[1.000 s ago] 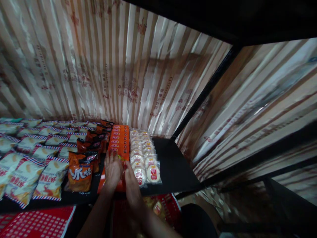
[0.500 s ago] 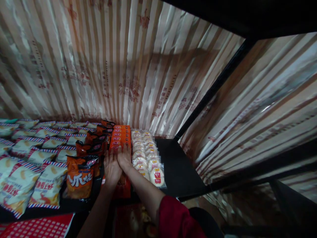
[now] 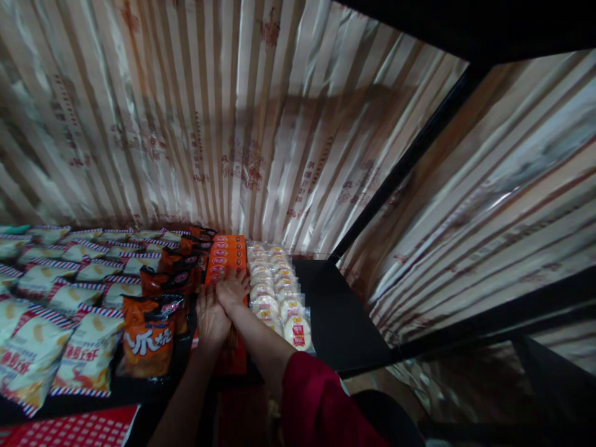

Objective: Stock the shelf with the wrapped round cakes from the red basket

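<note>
My left hand lies with its fingers stretched forward on a row of flat orange snack packets. Partly over it, my right hand rests with fingers spread, touching the same packets. Both hands look open, and no grip on any packet shows. The packets under my palms are hidden. Just to the right are clear-wrapped round white crackers in two columns. On the left of the hands stand orange and black snack bags, one behind another.
Several white snack bags with striped edges fill the left of the black shelf. A striped printed sheet forms the back wall. A dark frame bar slants up at the right. Red-and-white checked material shows below the shelf.
My right hand has shifted slightly left and toward me, further over the left hand. The right sleeve has moved left. The view has tilted a little; the packets look unchanged.
</note>
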`<state>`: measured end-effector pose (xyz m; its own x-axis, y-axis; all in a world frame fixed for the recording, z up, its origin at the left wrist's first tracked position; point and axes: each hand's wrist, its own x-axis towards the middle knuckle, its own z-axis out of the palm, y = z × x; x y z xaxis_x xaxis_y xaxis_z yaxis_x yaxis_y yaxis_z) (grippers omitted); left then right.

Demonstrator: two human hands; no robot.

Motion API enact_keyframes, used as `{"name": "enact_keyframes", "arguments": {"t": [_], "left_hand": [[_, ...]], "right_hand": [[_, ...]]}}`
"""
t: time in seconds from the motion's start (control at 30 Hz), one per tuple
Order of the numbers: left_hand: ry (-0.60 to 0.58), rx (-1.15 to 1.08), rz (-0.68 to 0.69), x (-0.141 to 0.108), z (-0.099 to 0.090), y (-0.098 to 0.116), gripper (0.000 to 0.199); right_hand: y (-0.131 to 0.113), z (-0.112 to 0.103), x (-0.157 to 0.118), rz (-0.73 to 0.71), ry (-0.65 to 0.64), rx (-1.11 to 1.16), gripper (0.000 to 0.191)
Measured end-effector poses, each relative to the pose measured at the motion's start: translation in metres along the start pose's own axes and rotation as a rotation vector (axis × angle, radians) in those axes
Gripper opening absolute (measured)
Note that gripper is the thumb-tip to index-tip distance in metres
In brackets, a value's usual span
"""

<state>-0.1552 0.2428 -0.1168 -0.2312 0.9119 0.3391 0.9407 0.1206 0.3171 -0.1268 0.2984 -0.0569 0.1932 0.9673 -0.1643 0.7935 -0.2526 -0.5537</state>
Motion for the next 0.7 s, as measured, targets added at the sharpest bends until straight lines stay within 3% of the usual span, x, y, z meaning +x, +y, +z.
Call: {"name": "enact_keyframes", "arguments": {"t": [0.37,0.57,0.7], "left_hand": [[-0.082,-0.006,-0.008,0.0009,-0.0060,0.0035,0.046],[-0.040,-0.078,0.000,0.0010,-0.0024,0.0033,0.044],[-0.073,-0.082,0.015,0.0020,0.0000,0.0028,0.043]], "right_hand": [[-0.0024,0.0016,0.0041,0.046,0.021,-0.026,0.049],[0.0003,0.0051,0.0062,0.036,0.053,0.001,0.049],[0.0020,0.0082,0.0075,0.022,0.062,-0.005,0.049]]}}
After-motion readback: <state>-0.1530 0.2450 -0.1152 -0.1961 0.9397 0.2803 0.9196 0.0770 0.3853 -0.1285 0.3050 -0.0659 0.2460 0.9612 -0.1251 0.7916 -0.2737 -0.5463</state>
